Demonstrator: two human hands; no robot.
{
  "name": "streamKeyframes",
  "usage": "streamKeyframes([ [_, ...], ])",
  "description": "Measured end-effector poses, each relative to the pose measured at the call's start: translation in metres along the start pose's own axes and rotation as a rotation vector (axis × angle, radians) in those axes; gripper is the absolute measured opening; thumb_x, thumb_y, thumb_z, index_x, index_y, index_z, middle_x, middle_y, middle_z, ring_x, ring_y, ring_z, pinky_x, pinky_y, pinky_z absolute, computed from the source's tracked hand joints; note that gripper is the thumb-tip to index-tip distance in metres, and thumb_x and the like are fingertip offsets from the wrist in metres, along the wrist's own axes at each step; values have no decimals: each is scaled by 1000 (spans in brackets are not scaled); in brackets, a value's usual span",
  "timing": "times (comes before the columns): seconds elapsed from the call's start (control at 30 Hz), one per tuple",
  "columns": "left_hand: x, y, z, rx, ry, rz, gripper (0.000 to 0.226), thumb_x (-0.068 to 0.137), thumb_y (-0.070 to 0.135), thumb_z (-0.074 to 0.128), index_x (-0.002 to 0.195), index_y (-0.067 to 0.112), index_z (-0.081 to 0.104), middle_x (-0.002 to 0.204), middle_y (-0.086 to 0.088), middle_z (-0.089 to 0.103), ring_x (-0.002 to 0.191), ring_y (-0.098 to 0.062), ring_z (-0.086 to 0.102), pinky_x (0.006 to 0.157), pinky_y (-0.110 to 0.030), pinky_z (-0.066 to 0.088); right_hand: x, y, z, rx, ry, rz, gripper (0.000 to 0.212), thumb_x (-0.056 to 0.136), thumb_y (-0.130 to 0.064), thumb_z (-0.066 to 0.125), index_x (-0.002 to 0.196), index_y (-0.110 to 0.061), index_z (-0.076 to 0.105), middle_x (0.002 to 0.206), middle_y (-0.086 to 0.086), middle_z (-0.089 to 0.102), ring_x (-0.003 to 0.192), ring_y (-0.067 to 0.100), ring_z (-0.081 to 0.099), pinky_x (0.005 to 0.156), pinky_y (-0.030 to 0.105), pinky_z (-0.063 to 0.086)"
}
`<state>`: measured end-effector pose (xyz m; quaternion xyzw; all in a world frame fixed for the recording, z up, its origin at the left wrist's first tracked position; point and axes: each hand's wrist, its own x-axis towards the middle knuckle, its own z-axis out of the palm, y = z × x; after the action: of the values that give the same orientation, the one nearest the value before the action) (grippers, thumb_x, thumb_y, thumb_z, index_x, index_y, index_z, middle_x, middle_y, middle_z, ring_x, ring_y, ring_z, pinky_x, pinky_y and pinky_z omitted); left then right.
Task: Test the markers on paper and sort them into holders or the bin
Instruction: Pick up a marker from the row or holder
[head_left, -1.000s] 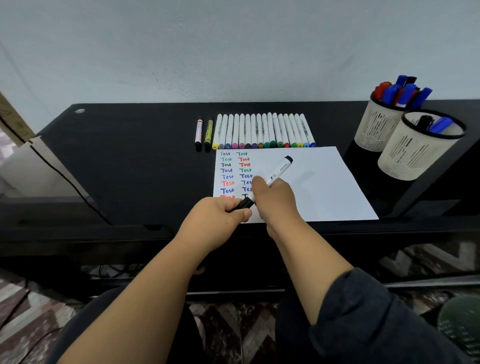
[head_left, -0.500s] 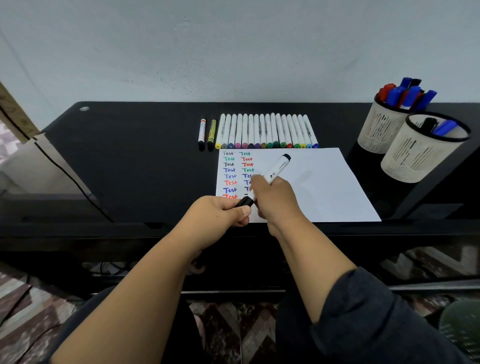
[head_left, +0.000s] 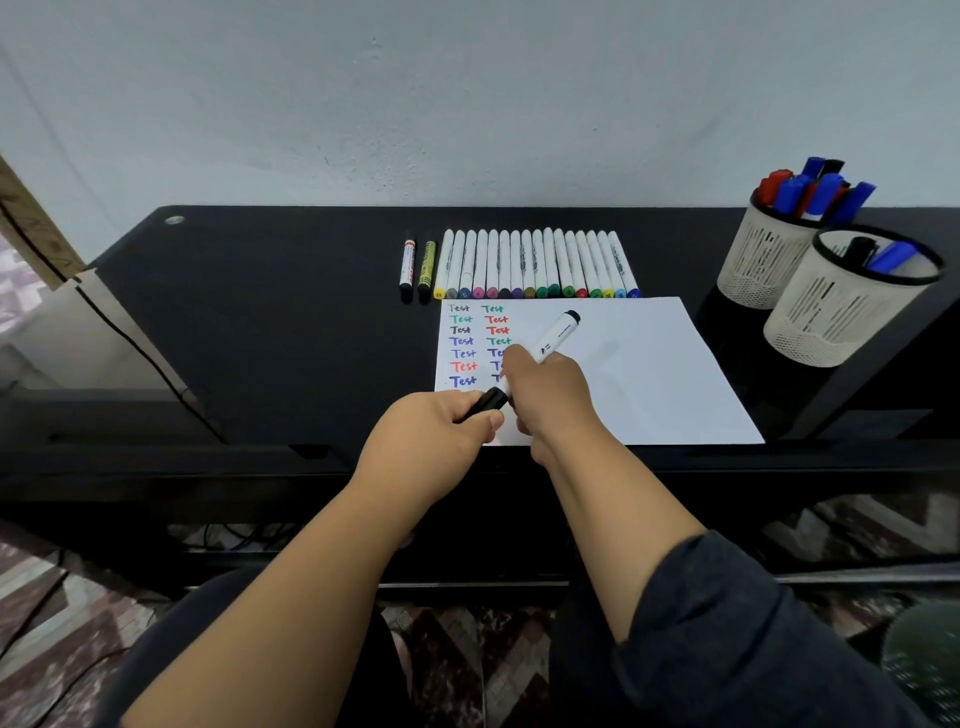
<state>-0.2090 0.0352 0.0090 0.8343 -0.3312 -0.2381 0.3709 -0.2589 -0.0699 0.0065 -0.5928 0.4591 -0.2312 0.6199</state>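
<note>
a: what worries you here?

b: the cap (head_left: 488, 402). the left hand (head_left: 436, 441) has its fingers curled round the black cap while the right hand (head_left: 545, 400) grips the white barrel of the marker (head_left: 556, 335). i can't tell whether the cap is seated or partly off. if the two hands aren't in line, the cap could go on crooked or the nib could smear a thumb.

a: and the paper?

b: the paper (head_left: 649, 374) lies right under both hands, its near edge at the lip of the black table (head_left: 260, 322). a bare nib dipping down would mark over the "test" words already written in two columns.

a: where does the marker sit relative to the hands?

b: it runs diagonally, cap end low and to the left in the left hand, the black tail end sticking up and to the right past the right knuckles, above the sheet.

a: and the rest?

b: a row of markers (head_left: 535, 265) lies just beyond the paper's far edge. two mesh holders (head_left: 831, 322) stand to the right, well apart from the hands, so a hurried reach could knock them.
</note>
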Motion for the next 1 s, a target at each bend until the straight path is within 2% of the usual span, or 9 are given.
streamKeyframes([
  [0.1, -1, 0, 0, 148, 33, 31, 24, 93, 35, 52, 113, 32, 64, 87, 7, 66, 63, -7, 54, 55, -22, 42, -1, 0, 2, 4, 4, 17, 25, 90, -19, 48, 66, -16, 48, 55, -5, 46, 47, 10, 36, 46, 22, 28],
  [0.2, -3, 1, 0, 261, 56, 63, 30, 94, 37, 49, 122, 32, 59, 82, 9, 60, 63, -7, 52, 50, -20, 36, -1, -2, 3, 4, 3, 25, 25, 91, -18, 48, 66, -17, 47, 54, -6, 45, 45, 8, 36, 44, 20, 27],
  [0.27, -3, 0, -1, 198, 45, 42, 27, 93, 36, 51, 117, 30, 63, 85, 7, 63, 65, -9, 54, 53, -23, 41, -2, -3, 4, 5, -17, 31, 25, 91, -18, 48, 66, -17, 48, 50, -8, 46, 44, 8, 37, 42, 20, 27],
  [0.37, -3, -2, -9, -132, 1, -61, 16, 89, 31, 59, 86, 21, 72, 83, -1, 71, 72, -19, 64, 71, -33, 52, -1, -5, 6, 9, -73, 30, 24, 91, -18, 47, 68, -18, 50, 39, -12, 49, 42, 9, 36, 41, 18, 28],
  [0.43, -5, -3, -12, -244, -39, -111, 18, 88, 28, 62, 78, 18, 73, 79, -1, 72, 77, -19, 67, 78, -33, 53, -1, -5, 8, 8, -103, 22, 19, 92, -18, 47, 74, -17, 54, 54, -6, 58, 45, 10, 37, 42, 18, 29],
  [0.6, -3, -7, -11, -226, -14, -84, 7, 85, 31, 66, 86, 29, 73, 86, -5, 72, 62, -11, 57, 59, -22, 44, -1, -2, 10, -45, -99, -28, 17, 91, -20, 47, 76, -22, 55, 74, -4, 63, 49, 6, 45, 41, 17, 32],
  [0.7, -2, -8, -10, -249, -20, -87, 8, 84, 32, 67, 89, 31, 73, 82, 3, 72, 71, -14, 64, 65, -23, 48, 0, 0, 8, -31, -92, -48, 19, 91, -18, 47, 73, -22, 53, 72, -5, 60, 45, 2, 44, 39, 14, 31],
  [0.83, -2, -9, -12, -306, -56, -90, 7, 84, 30, 67, 79, 29, 72, 84, 5, 74, 89, -18, 68, 79, -25, 52, 0, 0, 8, 4, -103, -31, 20, 91, -16, 47, 72, -19, 53, 65, -5, 60, 41, 5, 41, 39, 17, 30],
  [1.0, 1, -9, -15, -330, -89, -102, 7, 85, 30, 67, 79, 30, 71, 81, 9, 73, 87, -11, 68, 72, -19, 52, 3, 2, 10, -35, -132, -33, 17, 92, -19, 47, 79, -21, 57, 77, 0, 67, 52, 12, 42, 43, 21, 31],
])
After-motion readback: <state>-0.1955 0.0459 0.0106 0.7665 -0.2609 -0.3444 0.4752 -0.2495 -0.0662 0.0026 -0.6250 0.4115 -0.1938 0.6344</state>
